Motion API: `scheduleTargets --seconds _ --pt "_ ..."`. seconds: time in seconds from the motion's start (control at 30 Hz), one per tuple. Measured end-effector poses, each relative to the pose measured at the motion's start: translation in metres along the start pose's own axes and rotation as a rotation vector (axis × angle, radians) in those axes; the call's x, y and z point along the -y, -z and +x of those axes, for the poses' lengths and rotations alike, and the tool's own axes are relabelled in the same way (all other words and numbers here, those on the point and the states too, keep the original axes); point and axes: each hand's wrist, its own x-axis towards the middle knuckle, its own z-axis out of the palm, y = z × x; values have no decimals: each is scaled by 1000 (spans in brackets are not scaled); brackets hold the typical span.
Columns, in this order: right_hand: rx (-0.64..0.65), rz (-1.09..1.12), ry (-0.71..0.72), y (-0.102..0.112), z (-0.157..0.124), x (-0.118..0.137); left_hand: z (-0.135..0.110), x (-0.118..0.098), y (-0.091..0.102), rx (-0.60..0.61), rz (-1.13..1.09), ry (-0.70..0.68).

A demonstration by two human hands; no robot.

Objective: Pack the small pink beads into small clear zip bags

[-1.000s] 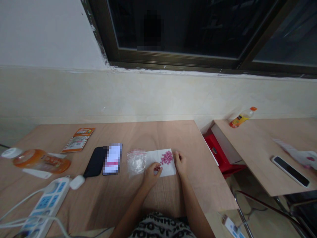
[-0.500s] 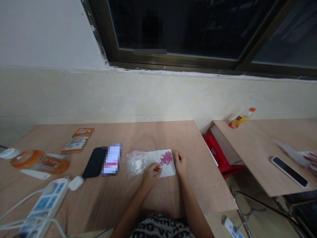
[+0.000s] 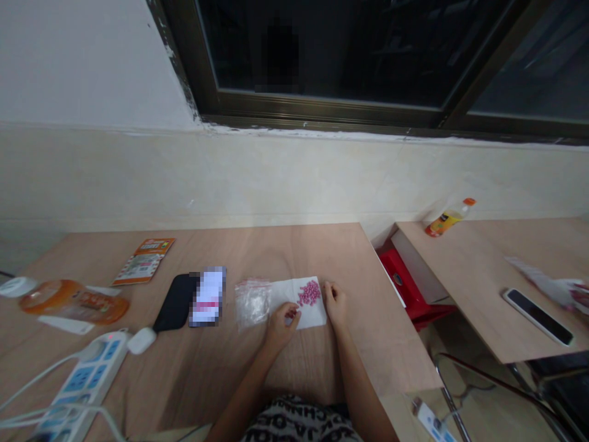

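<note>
A small heap of pink tablets (image 3: 309,293) lies on a white paper sheet (image 3: 313,313) on the wooden desk (image 3: 363,344). My left hand (image 3: 280,325) sits at the sheet's lower left edge, its fingertips pinched together on what looks like one small pink tablet. My right hand (image 3: 335,305) rests at the sheet's right edge, close to the heap, with nothing visible in its fingers. A clear zip bag (image 3: 252,304) with a red strip lies against the sheet's left side.
Left on the desk lie a black phone (image 3: 175,302), a pixelated card (image 3: 208,296), an orange packet (image 3: 143,261), an orange jar (image 3: 73,302) and a power strip (image 3: 87,374). On a second desk (image 3: 469,270) are a bottle (image 3: 450,217) and a phone (image 3: 538,317).
My hands and the tablets stay nearly still. The whole view shifts only slightly. Another person's hand shows at the far right edge of the second desk.
</note>
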Motion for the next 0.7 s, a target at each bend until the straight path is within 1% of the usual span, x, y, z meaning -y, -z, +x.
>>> scheduleTargets --seconds 0.37,0.7 --pt "3 13 0 0 0 0 0 5 -2 0 4 -21" --pt "8 -1 -4 0 0 0 0 1 -1 -4 -5 -10"
